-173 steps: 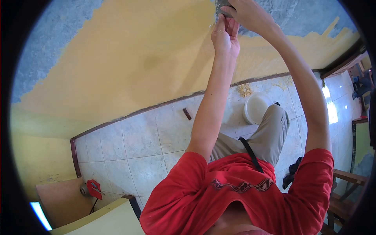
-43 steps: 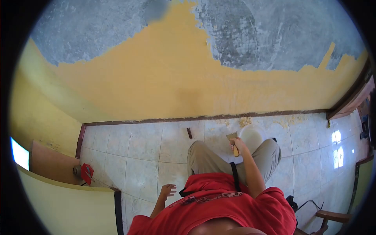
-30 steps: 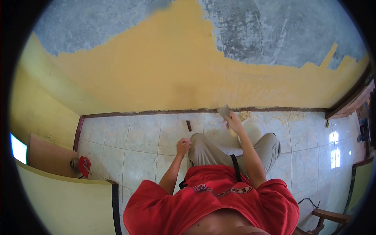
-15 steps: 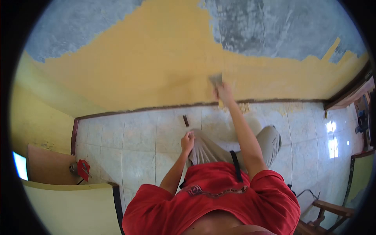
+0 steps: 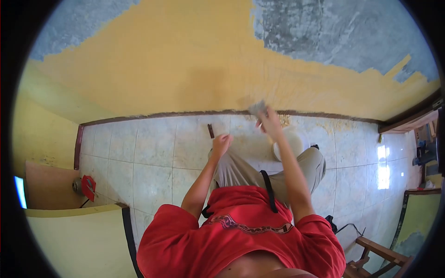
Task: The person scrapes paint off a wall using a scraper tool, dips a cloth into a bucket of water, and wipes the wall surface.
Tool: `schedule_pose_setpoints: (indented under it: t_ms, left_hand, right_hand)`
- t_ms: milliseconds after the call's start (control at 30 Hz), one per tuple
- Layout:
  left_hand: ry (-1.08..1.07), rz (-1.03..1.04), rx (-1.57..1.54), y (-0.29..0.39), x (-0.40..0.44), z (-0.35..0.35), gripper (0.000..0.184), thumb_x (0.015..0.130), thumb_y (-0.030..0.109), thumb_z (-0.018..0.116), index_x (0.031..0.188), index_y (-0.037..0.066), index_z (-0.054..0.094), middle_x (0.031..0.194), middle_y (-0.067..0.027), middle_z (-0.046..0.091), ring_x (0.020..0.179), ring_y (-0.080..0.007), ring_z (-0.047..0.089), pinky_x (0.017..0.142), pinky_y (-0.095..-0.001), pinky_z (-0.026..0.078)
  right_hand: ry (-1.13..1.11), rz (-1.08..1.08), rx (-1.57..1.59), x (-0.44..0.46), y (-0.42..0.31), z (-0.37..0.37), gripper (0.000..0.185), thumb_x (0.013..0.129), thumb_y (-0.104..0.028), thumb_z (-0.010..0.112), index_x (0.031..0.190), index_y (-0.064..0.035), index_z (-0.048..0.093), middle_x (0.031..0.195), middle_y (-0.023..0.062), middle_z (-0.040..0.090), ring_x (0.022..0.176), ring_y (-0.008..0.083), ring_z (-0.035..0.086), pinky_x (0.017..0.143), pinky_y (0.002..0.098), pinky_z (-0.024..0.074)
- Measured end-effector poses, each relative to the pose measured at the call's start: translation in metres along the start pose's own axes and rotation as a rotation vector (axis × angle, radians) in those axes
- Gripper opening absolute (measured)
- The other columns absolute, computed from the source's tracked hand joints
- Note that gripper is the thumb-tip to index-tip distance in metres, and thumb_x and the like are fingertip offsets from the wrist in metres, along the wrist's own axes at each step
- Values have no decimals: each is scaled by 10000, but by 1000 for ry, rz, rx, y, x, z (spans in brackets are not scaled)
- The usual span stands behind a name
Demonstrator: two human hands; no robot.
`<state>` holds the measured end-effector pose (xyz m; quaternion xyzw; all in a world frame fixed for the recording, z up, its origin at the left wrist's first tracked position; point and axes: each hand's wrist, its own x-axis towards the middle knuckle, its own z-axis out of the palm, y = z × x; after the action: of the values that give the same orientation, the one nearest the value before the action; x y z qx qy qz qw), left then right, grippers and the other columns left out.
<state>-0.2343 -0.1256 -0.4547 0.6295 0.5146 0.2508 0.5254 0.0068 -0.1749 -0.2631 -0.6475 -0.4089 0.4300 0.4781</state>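
A scraper with a wide grey blade (image 5: 258, 109) is in my right hand (image 5: 272, 125), whose fingers are wrapped around its handle. The blade is close to the bottom of the yellow wall (image 5: 162, 78), near the dark baseboard (image 5: 185, 114); whether it touches is hard to tell. My left hand (image 5: 222, 144) is curled closed in front of my left knee, and no tool shows in it. Just beyond it, a short dark brown piece (image 5: 211, 131) lies on the tiled floor.
A whitish round container (image 5: 293, 141) stands partly behind my right forearm. Yellowish scrapings (image 5: 340, 124) lie along the wall. Bare grey patches (image 5: 338, 37) mark the wall higher up. A red object (image 5: 88, 187) sits at left, a low partition (image 5: 79, 236) nearer, and wooden furniture (image 5: 380, 249) at lower right.
My right hand has brought the scraper down the wall toward the baseboard. My left hand has lifted forward a little from my knee. The view has shifted slightly.
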Motion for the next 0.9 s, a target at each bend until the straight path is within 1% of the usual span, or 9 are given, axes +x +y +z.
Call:
schedule_pose_setpoints:
  t_ms: [67,100,167,233,300,500,633,700,900]
  left_hand:
    - [-86,62,-497,113,25,15,474,963,414,551,1082,-34,650,989,-99,700,931,-211,685,805,-322,553]
    - [-174,86,-650,183,27,11,457,968,382,559,1166,-28,590,1120,-138,654,963,-245,665,865,-369,535]
    - [-250,284,-1041,268,55,24,446,979,343,540,1261,-2,515,1202,-111,596,1098,-245,599,961,-411,492]
    - [-251,337,-1323,346,69,27,414,977,328,547,1239,8,520,1194,-104,589,1096,-247,592,997,-431,476]
    - [-259,402,-1457,386,93,27,317,969,261,573,1168,15,550,1136,-94,610,1037,-223,620,960,-398,520]
    - [-315,250,-1679,411,123,20,199,954,183,598,1066,18,599,985,-44,656,907,-136,660,807,-255,599]
    - [-311,274,-1742,414,122,31,202,955,194,595,1063,23,609,1023,-57,668,897,-130,661,818,-241,597]
    - [-307,289,-1918,423,116,39,199,958,186,590,1066,20,612,1064,-63,667,883,-131,661,815,-233,597]
    - [-153,236,-1636,414,123,18,213,982,200,554,1090,23,601,959,-38,661,806,-116,661,729,-225,602]
  right_hand:
    - [40,-189,-193,22,-78,-30,192,960,-190,512,1005,-4,502,663,149,635,432,190,560,419,330,443]
    - [58,-256,-319,37,-109,-41,196,964,-195,508,1001,-3,498,673,172,640,448,229,591,437,351,459]
    - [114,-474,-512,59,-172,-57,203,968,-200,478,985,2,495,700,205,649,559,350,643,533,428,504]
    - [286,-651,-840,83,-212,-67,236,976,-230,463,991,0,513,773,235,658,719,411,655,647,497,517]
    - [285,-689,-905,92,-240,-73,265,978,-252,472,977,11,508,774,236,651,756,436,630,664,507,500]
    - [296,-639,-1040,84,-272,-63,320,975,-309,500,986,10,524,841,228,651,835,430,625,677,518,488]
    - [276,-613,-1069,86,-279,-62,322,978,-323,495,1005,-7,550,876,214,653,841,412,634,675,519,494]
    - [274,-597,-1095,86,-284,-57,331,977,-329,497,1003,-4,552,875,216,652,843,413,634,676,521,491]
    - [321,-579,-994,90,-272,-51,358,978,-332,493,959,16,572,872,215,656,841,414,638,660,520,491]
